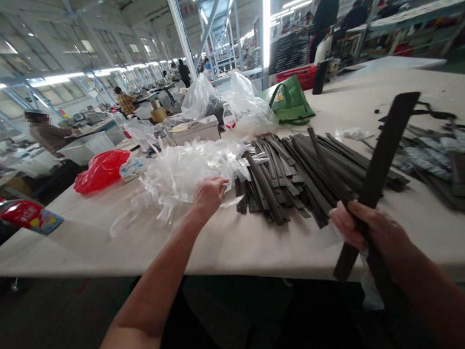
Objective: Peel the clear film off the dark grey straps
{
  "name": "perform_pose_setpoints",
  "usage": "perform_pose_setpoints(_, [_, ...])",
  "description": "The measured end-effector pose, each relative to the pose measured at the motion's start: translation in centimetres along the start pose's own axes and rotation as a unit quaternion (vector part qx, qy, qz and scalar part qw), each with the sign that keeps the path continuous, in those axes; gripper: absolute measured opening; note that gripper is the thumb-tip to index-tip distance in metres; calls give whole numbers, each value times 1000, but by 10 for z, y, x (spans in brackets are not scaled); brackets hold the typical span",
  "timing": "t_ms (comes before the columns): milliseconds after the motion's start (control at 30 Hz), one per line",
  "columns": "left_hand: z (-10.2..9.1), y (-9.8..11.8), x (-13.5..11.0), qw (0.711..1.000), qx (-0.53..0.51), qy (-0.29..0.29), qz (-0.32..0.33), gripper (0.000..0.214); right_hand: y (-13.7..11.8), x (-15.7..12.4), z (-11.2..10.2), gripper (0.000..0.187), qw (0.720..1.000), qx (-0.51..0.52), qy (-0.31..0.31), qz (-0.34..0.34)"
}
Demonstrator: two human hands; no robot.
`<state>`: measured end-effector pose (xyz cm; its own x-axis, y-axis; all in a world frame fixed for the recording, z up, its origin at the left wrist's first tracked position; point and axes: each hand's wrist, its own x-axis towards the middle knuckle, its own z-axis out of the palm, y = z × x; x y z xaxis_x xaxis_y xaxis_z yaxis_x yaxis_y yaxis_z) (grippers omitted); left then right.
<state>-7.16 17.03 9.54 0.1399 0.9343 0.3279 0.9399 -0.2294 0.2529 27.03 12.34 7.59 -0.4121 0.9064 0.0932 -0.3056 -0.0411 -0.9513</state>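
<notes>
My right hand (371, 227) is closed around a long, flat dark strip (389, 147), which stands up at a slant over the table's front edge. Another dark length hangs below that hand, beside some crumpled clear plastic (372, 285). My left hand (210, 193) has its fingers pinched together at the right side of a heap of thin white strips (187, 166). Whatever those fingers hold, if anything, is too small to make out. Between the hands lies a spread pile of similar dark strips (274, 174).
More dark strips with greyish wrapped pieces (448, 154) cover the table's right side. Behind the piles are a green bag (293, 106) and clear plastic bags (241, 100). A red plastic bag (102, 171) and a red packet (28, 215) lie left. Several people work farther off.
</notes>
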Motion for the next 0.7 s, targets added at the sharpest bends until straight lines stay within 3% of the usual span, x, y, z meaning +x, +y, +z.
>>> perform_pose_setpoints(100, [0,36,6,1000,-7,-15,11,34,6,4,6,45,999,-21,-40,12])
perform_pose_setpoints(167, [5,60,0,987,-115,-89,69,36,6,7,10,47,998,-32,-60,18])
perform_pose_setpoints(267, [18,90,-17,900,-316,-267,135,48,1,9,19,49,995,-42,-81,29])
perform_pose_setpoints(333, [28,102,-29,838,-383,-369,123,46,-3,10,24,50,994,-47,-92,35])
perform_pose_setpoints(433, [41,107,-42,782,-426,-451,60,37,-7,10,28,50,992,-52,-104,42])
perform_pose_setpoints(533, [46,102,-50,731,-476,-489,8,35,-7,11,26,50,991,-57,-109,50])
perform_pose_setpoints(700, [27,97,-56,669,-499,-551,2,37,-2,9,20,50,988,-69,-122,66])
